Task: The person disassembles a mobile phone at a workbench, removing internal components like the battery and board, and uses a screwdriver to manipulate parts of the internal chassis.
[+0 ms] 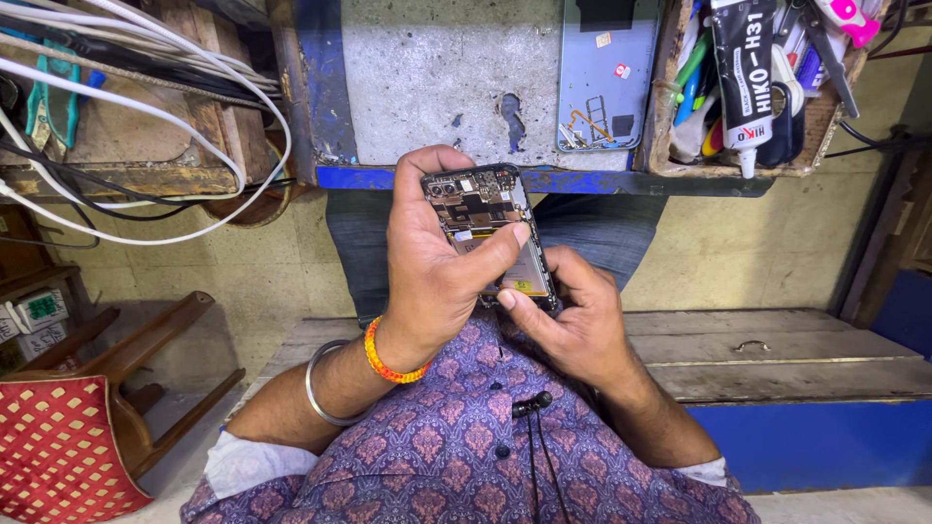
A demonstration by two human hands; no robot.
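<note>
An opened phone (482, 209) with its back cover off shows a circuit board and battery. It is held upright over my lap, in front of my purple patterned shirt. My left hand (437, 267) wraps around its left side, thumb lying across the battery. My right hand (573, 320) grips its lower right corner, thumb tip against the bottom edge. An orange bead bracelet (386, 361) and a metal bangle (320, 388) sit on my left wrist.
A grey worktop (437, 68) with a blue edge holds a pale blue phone back cover (607, 78). A wooden tray (767, 87) holds a glue tube, pens and tools. White cables (146, 126) hang left. A wooden chair with a red cushion (68, 446) stands lower left.
</note>
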